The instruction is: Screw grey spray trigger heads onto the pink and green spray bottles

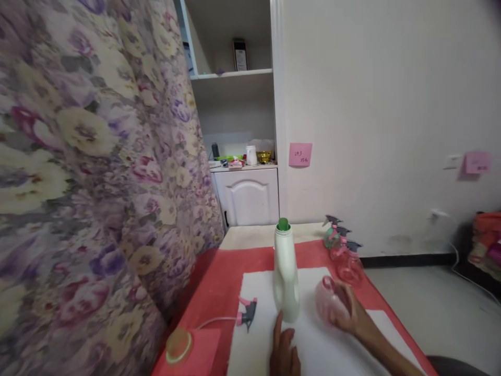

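Observation:
My right hand (348, 308) is wrapped around a clear pinkish spray bottle (326, 305) without its spray head, the neck tilted upward. Near the bottom of the view, my left hand (285, 347) has its index finger stretched out and the other fingers partly bent. That fingertip is at the base of a tall pale green jug (285, 271), uncapped, with green inside its mouth; whether they touch I cannot tell. Left of the jug, a black and pink trigger spray head (247, 312) lies on the white sheet, its thin tube running leftward. A round cap (179, 345) sits at lower left.
Several spray bottles (350, 266) with dark trigger heads stand along the table's right edge. White paper (254, 350) lies over a red cloth (219, 271). A floral curtain (105, 183) hangs at left. Behind the table are a white cabinet (250, 198) and a wall (371, 104).

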Tool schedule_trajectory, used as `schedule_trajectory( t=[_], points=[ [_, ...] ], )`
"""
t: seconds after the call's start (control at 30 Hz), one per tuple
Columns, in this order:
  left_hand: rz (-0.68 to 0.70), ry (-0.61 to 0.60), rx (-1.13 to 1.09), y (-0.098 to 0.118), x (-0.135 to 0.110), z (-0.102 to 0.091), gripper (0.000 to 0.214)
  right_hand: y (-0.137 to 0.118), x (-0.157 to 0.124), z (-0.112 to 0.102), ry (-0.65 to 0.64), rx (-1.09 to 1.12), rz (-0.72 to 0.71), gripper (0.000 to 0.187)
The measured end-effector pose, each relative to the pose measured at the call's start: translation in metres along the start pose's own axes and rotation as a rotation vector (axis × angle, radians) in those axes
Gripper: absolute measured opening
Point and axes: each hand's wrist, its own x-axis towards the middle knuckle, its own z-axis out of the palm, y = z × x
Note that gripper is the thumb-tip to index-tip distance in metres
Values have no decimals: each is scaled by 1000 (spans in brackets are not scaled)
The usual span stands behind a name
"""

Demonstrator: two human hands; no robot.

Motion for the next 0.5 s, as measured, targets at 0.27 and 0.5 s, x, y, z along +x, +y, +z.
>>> schedule_trajectory(
  t=[0.27, 0.5],
  points=[
    [-84, 24, -27, 19, 13, -33, 34, 45, -74, 34, 84, 225, 208, 72],
    [-177, -124, 608, 34, 62, -123, 40, 41, -81, 31, -16, 174, 177, 76]
  ],
)
